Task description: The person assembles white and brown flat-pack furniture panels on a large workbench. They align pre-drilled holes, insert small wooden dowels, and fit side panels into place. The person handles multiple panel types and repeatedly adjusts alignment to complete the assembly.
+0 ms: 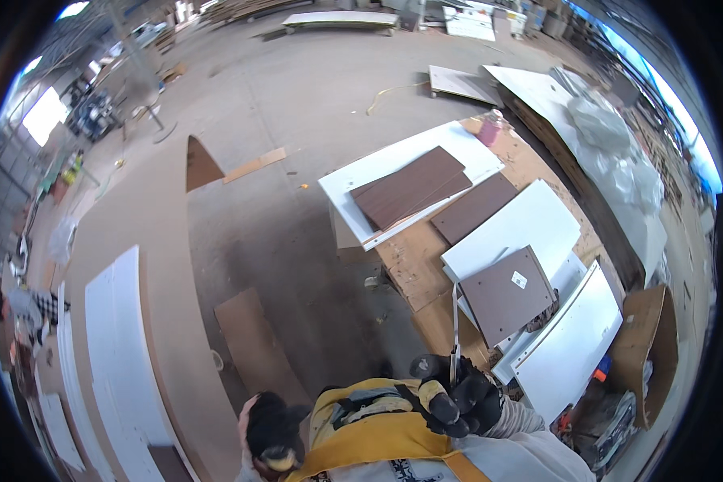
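My right hand [462,402], in a black glove with pale, worn fingertips, is in front of my waist at the near end of the workbench. Its fingers are closed around a long, thin, pale metal strip [456,329] that stands up past a brown panel. My left hand [273,434], also in a black glove, hangs at the lower left beside my yellow apron [369,446]. Its fingers look curled, and what they hold, if anything, is hidden. Nearest to the right hand lie the brown panel [506,293] with a white label and a white panel [570,341].
More brown boards [414,186] and white panels [518,225] lie on the wooden workbench [410,269]. A pink bottle [490,127] stands at its far corner. An open cardboard box [659,353] is at the right. White sheets [124,345] lie on a large board at left.
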A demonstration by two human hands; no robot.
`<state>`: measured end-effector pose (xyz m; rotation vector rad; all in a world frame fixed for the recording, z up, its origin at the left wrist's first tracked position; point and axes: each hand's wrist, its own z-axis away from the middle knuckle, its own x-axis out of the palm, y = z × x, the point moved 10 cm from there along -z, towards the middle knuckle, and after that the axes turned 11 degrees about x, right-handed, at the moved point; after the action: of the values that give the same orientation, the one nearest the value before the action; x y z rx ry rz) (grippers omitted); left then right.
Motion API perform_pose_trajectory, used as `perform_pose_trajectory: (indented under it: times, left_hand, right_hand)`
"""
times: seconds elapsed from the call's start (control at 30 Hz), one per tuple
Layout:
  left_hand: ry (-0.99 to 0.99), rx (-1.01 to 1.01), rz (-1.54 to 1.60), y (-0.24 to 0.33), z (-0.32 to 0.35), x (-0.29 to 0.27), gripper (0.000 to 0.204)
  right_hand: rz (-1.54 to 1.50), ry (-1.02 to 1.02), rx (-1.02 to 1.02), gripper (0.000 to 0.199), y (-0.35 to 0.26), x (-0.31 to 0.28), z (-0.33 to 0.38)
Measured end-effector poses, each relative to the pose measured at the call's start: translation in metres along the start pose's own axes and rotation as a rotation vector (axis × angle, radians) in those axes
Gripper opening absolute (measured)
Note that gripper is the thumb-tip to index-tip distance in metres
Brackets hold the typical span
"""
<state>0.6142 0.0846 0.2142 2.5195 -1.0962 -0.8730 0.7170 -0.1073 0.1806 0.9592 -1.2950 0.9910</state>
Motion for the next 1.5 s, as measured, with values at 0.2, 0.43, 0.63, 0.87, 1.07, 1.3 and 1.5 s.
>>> perform_pose_trajectory:
  times: [0.2,0.43,0.63,0.87,1.07,1.3,1.5]
  left_hand:
    - [-0.233,-0.348,0.255,-0.132,0.003,0.127,0.033]
    - [-0.729,-0.576,0.085,-0.289,0.044,0.256,0.045]
    - [-0.826,-0.389,0.118,-0.381,-0.011,0.321,0.050]
    - [-0.829,-0.639,0.434,-0.459,0.047,0.389,0.056]
    - [-0.979,-0.956,0.964,-0.389,0.099,0.471,0.042]
    - [-1.134,-0.824,1.112,-0.283,0.155,0.596,0.031]
    - [-1.142,-0.734,0.742,-0.220,0.163,0.655,0.026]
  right_hand:
    - [-0.008,0.124,-0.133,0.043,-0.057,-0.049,0.006]
    - [0.191,0.827,-0.452,0.033,-0.151,-0.173,-0.014]
    - [0.254,1.202,-0.572,0.019,-0.176,-0.301,-0.020]
    - [0.202,1.914,-0.792,0.023,-0.155,-0.342,0.091]
    - [0.187,2.340,-1.085,0.027,-0.129,-0.352,0.238]
    - [0.300,2.321,-0.898,0.018,-0.141,-0.451,0.351]
    - [0.121,1.771,-0.788,0.035,-0.177,-0.433,0.311]
